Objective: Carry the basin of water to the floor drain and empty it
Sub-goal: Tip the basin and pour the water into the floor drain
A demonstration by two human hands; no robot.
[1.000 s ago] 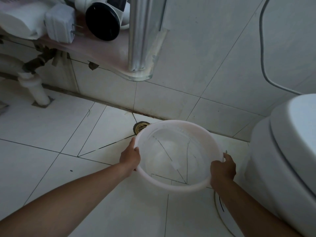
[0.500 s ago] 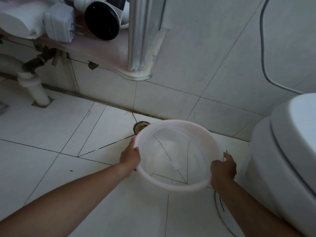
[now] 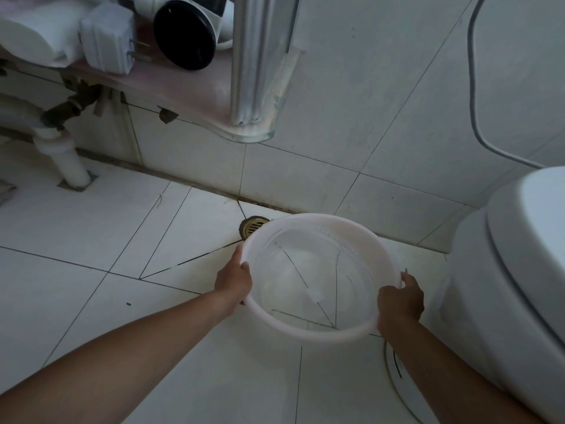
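A translucent white plastic basin (image 3: 305, 330) is held above the white tiled floor, its far rim close over the brass floor drain (image 3: 251, 227), which it partly covers. Clear water lies in the bottom of the basin; the floor's tile joints show through it. My left hand (image 3: 234, 281) grips the basin's left rim. My right hand (image 3: 399, 301) grips the right rim, fingers curled over the edge.
A white toilet (image 3: 516, 286) stands close on the right. A pink glass shelf (image 3: 189, 96) with a hair dryer (image 3: 186, 32) and an adapter hangs above left. A white drain pipe (image 3: 65, 157) stands at far left. A grey cable (image 3: 486, 133) runs down the tiled wall.
Almost nothing has moved: the basin stays by the drain with both hands on its rim, and it may have tipped very slightly towards the wall.
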